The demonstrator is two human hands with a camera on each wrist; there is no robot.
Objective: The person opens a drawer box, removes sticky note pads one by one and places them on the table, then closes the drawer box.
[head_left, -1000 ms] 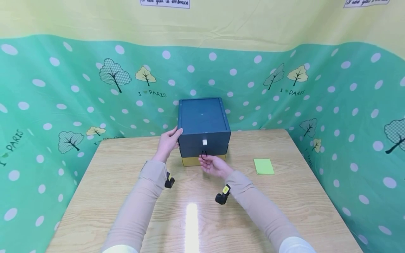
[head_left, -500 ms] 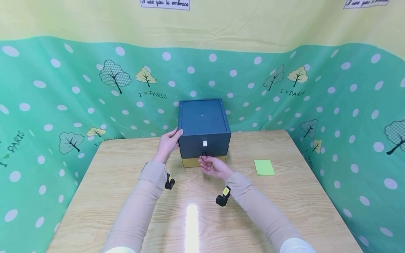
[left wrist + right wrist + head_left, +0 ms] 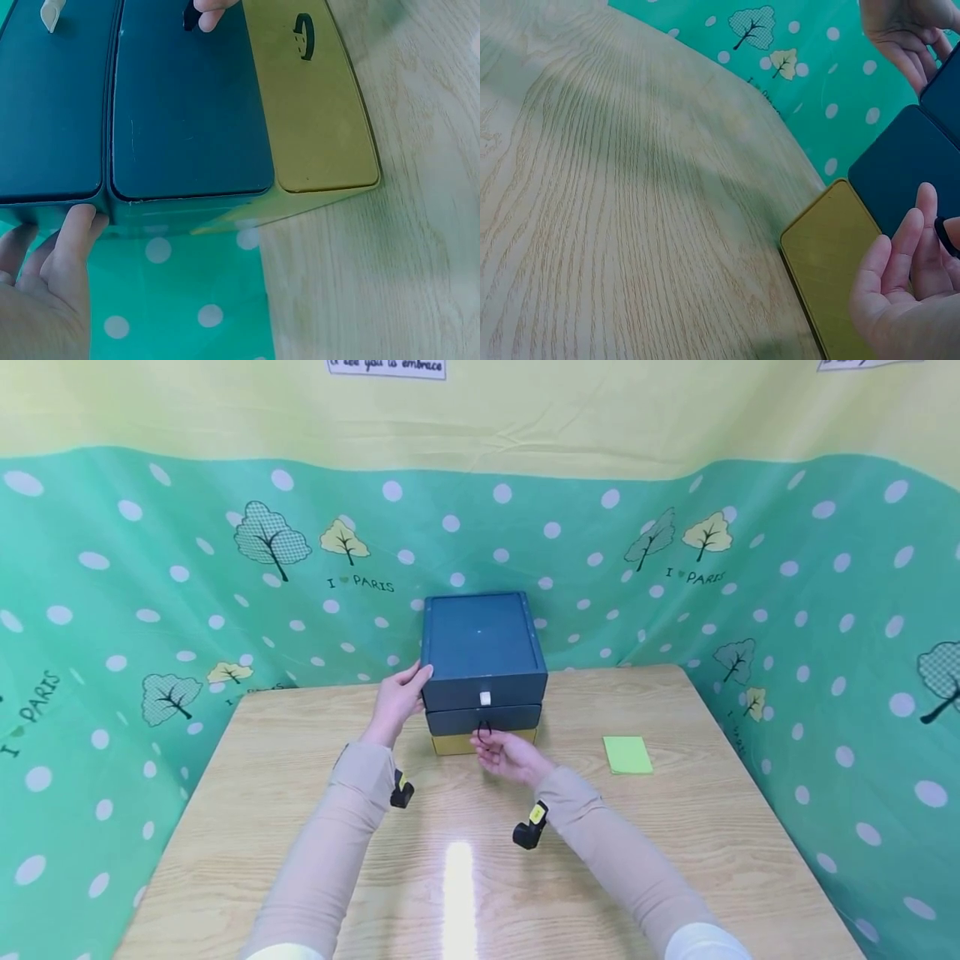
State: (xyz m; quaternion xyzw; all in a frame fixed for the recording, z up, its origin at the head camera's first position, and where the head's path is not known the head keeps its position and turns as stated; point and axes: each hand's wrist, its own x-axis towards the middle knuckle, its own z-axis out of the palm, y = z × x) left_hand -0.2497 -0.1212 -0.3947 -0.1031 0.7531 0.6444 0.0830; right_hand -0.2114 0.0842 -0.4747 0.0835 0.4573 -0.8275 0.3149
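A small drawer cabinet [image 3: 480, 635] stands on the table against the cloth backdrop, with two dark blue drawer fronts above a yellow drawer [image 3: 322, 112]. My left hand [image 3: 396, 703] rests against the cabinet's left side near the top front corner, fingers fairly straight, as the left wrist view also shows. With thumb and forefinger, my right hand [image 3: 513, 756] pinches the black loop handle [image 3: 484, 727] of the middle blue drawer [image 3: 187, 112]. Its other fingers are spread in front of the drawer fronts [image 3: 900, 165]. Above, the top drawer has a white pull tab [image 3: 485, 698].
Right of the cabinet, a pad of light green sticky notes [image 3: 627, 755] lies on the wooden table [image 3: 337, 860]. A green and yellow cloth [image 3: 360, 635] hangs behind and at both sides. The yellow drawer has its own black loop handle [image 3: 304, 37].
A seam between the top and middle blue drawers shows now, where earlier the two fronts looked like one dark face. Both hands keep nearly the same place.
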